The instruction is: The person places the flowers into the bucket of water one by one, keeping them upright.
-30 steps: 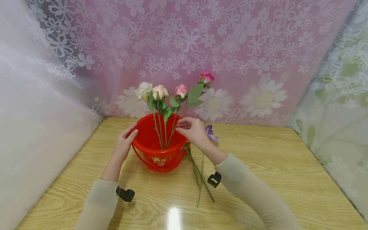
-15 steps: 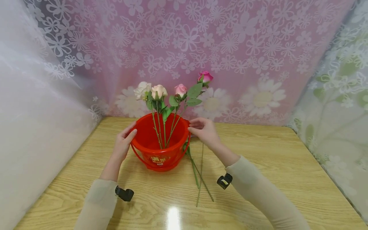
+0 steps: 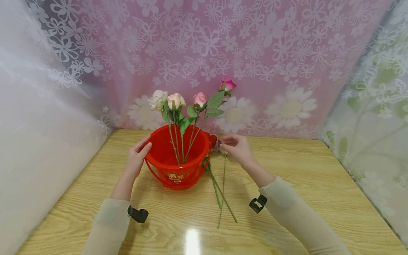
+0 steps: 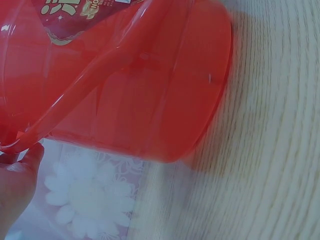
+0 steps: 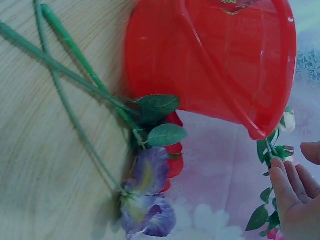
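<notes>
My left hand grips the left rim of a red plastic bucket, its thumb showing on the near side; the left wrist view shows the fingertips at the handle's end. Several artificial flowers stand in the bucket: a white flower, a peach rose, a pink rose and a magenta rose. To the bucket's right, my right hand holds nothing. Its fingers reach out loosely, overlapping a purple iris in the head view. The right wrist view shows that iris lying below the hand.
Beside the bucket lies a red flower, partly hidden behind the rim. Green stems cross on the wooden table, their ends toward the front. A pink floral curtain hangs behind the table.
My right hand has moved from the stems above the bucket out past its right rim, toward the purple iris. My left hand and the bucket stay in place.
</notes>
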`<state>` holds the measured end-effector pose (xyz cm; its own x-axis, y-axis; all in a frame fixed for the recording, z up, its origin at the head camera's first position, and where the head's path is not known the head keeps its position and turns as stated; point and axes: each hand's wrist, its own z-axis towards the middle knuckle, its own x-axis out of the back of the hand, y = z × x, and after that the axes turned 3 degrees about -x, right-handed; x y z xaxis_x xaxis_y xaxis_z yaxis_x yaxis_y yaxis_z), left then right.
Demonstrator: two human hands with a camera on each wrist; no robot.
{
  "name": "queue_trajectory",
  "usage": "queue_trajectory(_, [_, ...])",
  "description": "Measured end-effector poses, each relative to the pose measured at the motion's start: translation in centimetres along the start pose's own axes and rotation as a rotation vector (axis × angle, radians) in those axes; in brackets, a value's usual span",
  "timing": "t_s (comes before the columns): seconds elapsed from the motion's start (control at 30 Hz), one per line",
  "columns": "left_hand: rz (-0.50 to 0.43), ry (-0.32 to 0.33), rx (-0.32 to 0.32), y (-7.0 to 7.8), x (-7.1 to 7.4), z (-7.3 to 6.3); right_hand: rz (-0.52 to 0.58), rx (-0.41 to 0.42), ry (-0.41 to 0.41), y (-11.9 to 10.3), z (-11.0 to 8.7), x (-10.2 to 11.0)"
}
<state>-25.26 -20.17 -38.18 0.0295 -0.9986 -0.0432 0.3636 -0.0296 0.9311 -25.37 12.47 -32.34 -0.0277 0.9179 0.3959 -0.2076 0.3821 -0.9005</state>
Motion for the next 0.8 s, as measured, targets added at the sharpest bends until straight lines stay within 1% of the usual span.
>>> queue_trajectory(0.2, [0.022,-0.009,-0.005,0.1,0.0,0.0,-0.017,-0.054,-0.007,1.2,-0.2,0.1])
queue_trajectory(0.33, [0.027,-0.007,-0.006,0.2,0.0,0.1,-0.025,-0.082,-0.031,2.2,-0.3,-0.1])
queue_trajectory(0.6, [0.013,-0.013,0.005,0.3,0.0,0.0,-0.005,-0.111,-0.071,4.7,-0.8,-0.8])
queue_trajectory(0.8, [0.009,-0.008,0.015,0.2,0.0,0.0,-0.003,-0.122,-0.110,6.0,-1.4,-1.4])
